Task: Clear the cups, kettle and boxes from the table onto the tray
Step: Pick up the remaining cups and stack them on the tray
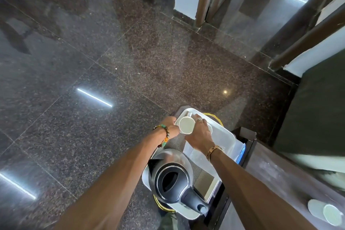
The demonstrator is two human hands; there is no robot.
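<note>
Over granite floor (93, 61), kettle (171, 181) already on tray (224, 132), right fingers (199, 120) gripping cup (186, 124), left hand (171, 127) fingers hidden; second cup (324, 213) left on counter (276, 170)

Far end of tray (223, 133): right hand (199, 134) grips white cup (186, 125); left hand (170, 127) alongside, fingers hidden; kettle (171, 179) stands at near end.

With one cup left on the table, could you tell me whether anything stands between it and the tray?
The right forearm crosses between that cup and the tray; the kettle takes up the tray's near end. Nothing else visible.
</note>
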